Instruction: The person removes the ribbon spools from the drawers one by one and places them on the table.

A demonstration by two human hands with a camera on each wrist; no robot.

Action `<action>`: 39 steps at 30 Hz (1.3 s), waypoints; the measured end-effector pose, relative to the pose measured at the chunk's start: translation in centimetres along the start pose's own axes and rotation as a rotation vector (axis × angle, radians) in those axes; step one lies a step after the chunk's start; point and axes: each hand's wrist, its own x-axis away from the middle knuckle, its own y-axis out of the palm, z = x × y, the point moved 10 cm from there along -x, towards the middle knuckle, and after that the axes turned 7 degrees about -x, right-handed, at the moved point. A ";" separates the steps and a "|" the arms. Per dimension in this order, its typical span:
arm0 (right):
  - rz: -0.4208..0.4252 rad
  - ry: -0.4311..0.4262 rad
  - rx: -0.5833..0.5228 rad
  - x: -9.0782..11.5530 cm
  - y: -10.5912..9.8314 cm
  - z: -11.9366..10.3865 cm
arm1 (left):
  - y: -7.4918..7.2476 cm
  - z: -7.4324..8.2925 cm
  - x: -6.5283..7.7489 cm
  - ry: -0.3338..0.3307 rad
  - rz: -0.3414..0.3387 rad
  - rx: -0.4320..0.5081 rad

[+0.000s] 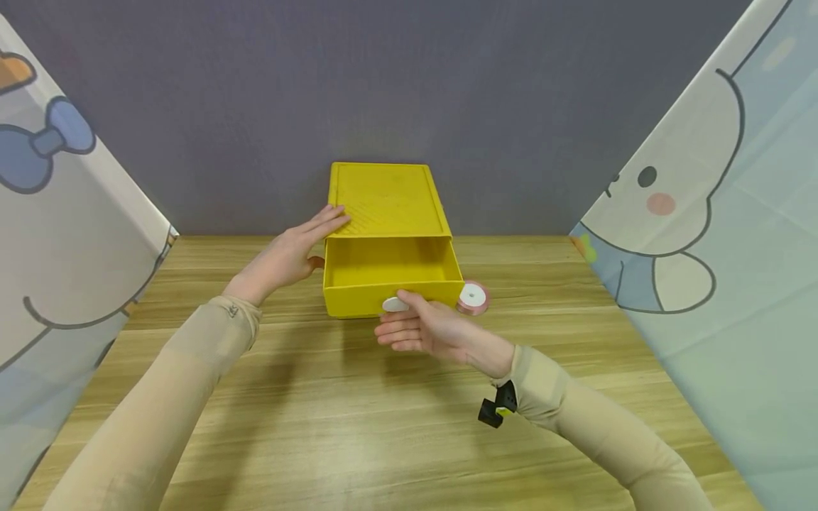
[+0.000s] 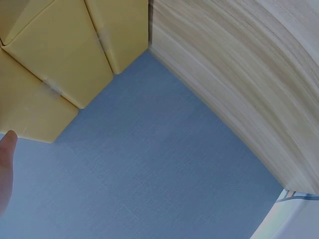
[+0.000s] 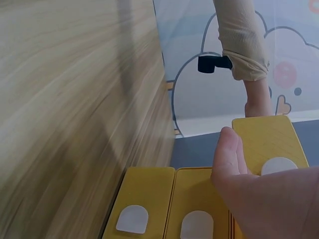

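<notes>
A yellow drawer box [image 1: 383, 199] stands on the table against the grey back panel. Its top drawer [image 1: 393, 273] is pulled out and its inside looks bare. My left hand [image 1: 290, 248] lies along the box's upper left edge, fingers straight over the top, thumb down by the side; a fingertip [image 2: 7, 142] shows near the box in the left wrist view. In front, my right hand [image 1: 434, 330] pinches the white tab [image 1: 393, 304] on the drawer front, thumb above and straight fingers below. Lower drawers [image 3: 149, 186] with similar tabs are pushed in.
A spool of pink ribbon [image 1: 473, 297] lies on the wood-grain table [image 1: 358, 440], just right of the drawer. Cartoon-printed panels [image 1: 696, 213] stand at both sides. A small black device [image 1: 498, 406] is strapped to the right wrist.
</notes>
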 end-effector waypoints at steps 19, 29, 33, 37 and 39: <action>0.006 -0.022 -0.001 -1.6 -0.3 -1.4 | -0.3 0.2 0.4 0.025 0.020 -0.006; 0.025 -0.038 -0.015 -2.8 -0.7 -2.2 | -0.2 0.0 0.6 0.018 0.013 0.004; 0.029 -0.047 -0.017 -3.3 -0.9 -2.5 | -0.2 0.0 0.6 0.011 0.011 0.004; 0.031 -0.046 -0.025 -3.6 -0.9 -2.8 | -0.2 0.0 0.6 0.011 0.010 0.006; 0.031 -0.046 -0.024 -3.7 -0.9 -2.9 | -0.2 0.0 0.6 0.014 0.011 0.006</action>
